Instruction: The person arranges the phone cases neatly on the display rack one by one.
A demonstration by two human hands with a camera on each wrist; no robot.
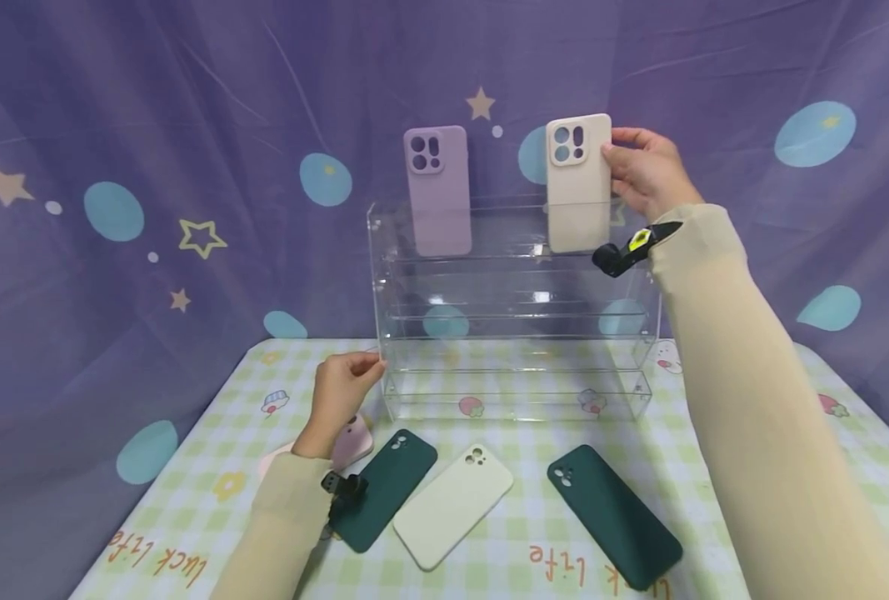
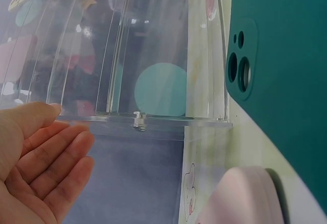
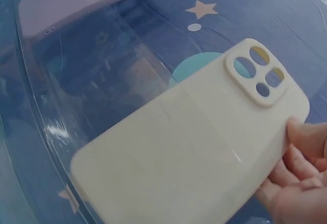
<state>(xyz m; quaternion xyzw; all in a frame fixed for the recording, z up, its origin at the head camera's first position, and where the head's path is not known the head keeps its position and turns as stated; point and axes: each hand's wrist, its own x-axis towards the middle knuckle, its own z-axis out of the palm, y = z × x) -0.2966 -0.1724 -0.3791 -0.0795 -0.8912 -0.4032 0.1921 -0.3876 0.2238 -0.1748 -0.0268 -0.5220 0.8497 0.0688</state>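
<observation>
The right hand [image 1: 648, 169] pinches the side of a cream phone case [image 1: 581, 187], which stands upright at the top of a clear rack [image 1: 515, 317], right of a purple case [image 1: 444, 208]. The left hand [image 1: 339, 390] is at the rack's left edge; whether it grips there, I cannot tell.
</observation>
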